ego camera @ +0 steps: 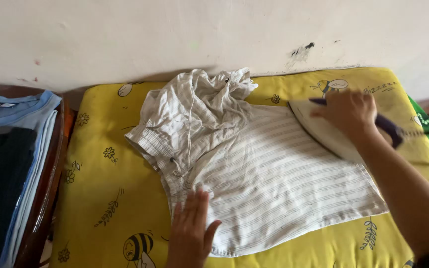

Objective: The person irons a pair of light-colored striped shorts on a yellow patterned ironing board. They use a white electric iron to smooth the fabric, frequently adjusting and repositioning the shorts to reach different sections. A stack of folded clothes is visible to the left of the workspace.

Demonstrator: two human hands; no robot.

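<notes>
Against a stained off-white wall [175, 34] lay a yellow padded mat [100, 198] printed with bees and flowers, serving as the pressing surface. On it was spread a white striped garment [269, 183] with a drawstring waist.

The right hand [348, 111] was closed around the dark handle of a white iron [323, 131], whose soleplate sat on the upper right corner of the garment. The left hand [189, 228] lay flat and open, fingers spread, pressing the lower left edge of the fabric; it gripped nothing.

Progress, as judged: the right and lower portion of the garment appeared flat and fairly smooth, so pressing seemed well under way there. The waist end, at upper left, was bunched and heavily creased [199, 99], with the cord hanging loose; that part appeared not yet pressed.

Containers: none proper were seen. At far left, a dark wooden surface [50, 168] carried a stack of folded clothes, a light blue garment [26, 111] with a dark one [1, 183] on top. How many pieces lay in that stack could not be told.
</notes>
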